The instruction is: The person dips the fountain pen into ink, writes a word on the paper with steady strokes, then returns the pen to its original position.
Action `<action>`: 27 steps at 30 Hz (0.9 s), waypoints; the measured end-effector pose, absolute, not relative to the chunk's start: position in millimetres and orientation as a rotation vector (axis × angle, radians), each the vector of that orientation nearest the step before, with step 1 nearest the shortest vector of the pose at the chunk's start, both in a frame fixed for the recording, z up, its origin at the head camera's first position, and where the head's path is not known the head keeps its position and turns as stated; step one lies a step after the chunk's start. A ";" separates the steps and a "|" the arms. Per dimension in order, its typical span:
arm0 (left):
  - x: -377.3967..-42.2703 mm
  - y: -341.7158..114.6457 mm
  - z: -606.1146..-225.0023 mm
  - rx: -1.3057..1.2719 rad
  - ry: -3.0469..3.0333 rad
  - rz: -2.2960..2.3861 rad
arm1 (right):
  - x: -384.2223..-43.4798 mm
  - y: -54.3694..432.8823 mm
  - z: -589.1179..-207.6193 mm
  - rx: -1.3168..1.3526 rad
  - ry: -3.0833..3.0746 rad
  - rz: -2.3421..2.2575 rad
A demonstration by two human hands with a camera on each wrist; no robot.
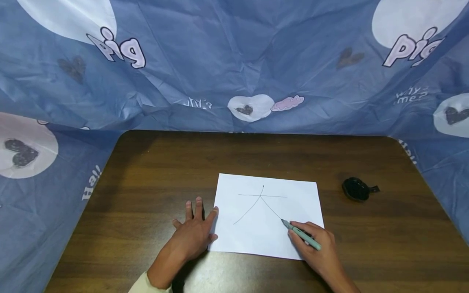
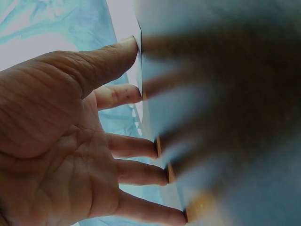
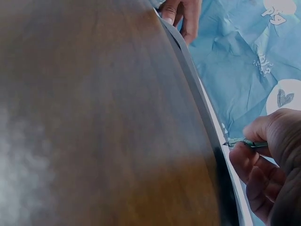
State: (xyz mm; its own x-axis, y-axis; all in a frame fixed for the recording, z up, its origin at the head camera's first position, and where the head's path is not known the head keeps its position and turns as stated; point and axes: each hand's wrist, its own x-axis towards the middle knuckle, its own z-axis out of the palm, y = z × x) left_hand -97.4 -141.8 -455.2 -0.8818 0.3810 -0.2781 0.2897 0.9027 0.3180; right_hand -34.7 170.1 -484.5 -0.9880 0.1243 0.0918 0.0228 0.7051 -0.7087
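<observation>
A white sheet of paper [image 1: 253,236] lies on the brown table, bearing thin dark strokes: one level line, a short one crossing it at the top, and two slanting legs. My right hand [image 1: 318,248] grips a green pen [image 1: 305,238], its dark tip at the lower end of the right-hand slanting stroke. In the right wrist view the pen [image 3: 249,142] sits between thumb and fingers. My left hand [image 1: 194,236] is spread at the paper's left edge, thumb and forefinger touching it. The left wrist view shows the left hand's fingertips [image 2: 148,146] resting on the reflective tabletop.
A small black round object with a short tab [image 1: 357,189] lies right of the paper. The wooden table [image 1: 165,162] has rounded far corners. Behind and beside it hangs a blue printed cloth [image 1: 220,53].
</observation>
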 end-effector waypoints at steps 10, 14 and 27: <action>-101.4 -141.2 -452.6 0.496 2.739 0.376 | -30.8 175.3 -478.9 -0.182 -2.815 1.156; -103.5 -141.0 -450.6 0.495 2.730 0.383 | -27.8 180.0 -479.5 -0.141 -2.764 1.168; -98.0 -142.0 -453.5 0.507 2.702 0.375 | -9.9 186.1 -482.1 -0.240 -2.689 1.300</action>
State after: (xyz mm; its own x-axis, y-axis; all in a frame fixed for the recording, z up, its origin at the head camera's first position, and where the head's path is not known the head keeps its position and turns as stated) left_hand -98.0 -142.0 -453.5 -0.8686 0.3928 -0.3019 0.2957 0.9000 0.3204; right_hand -9.9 186.1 -482.1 -0.9767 0.2060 0.0606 0.0805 0.6128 -0.7862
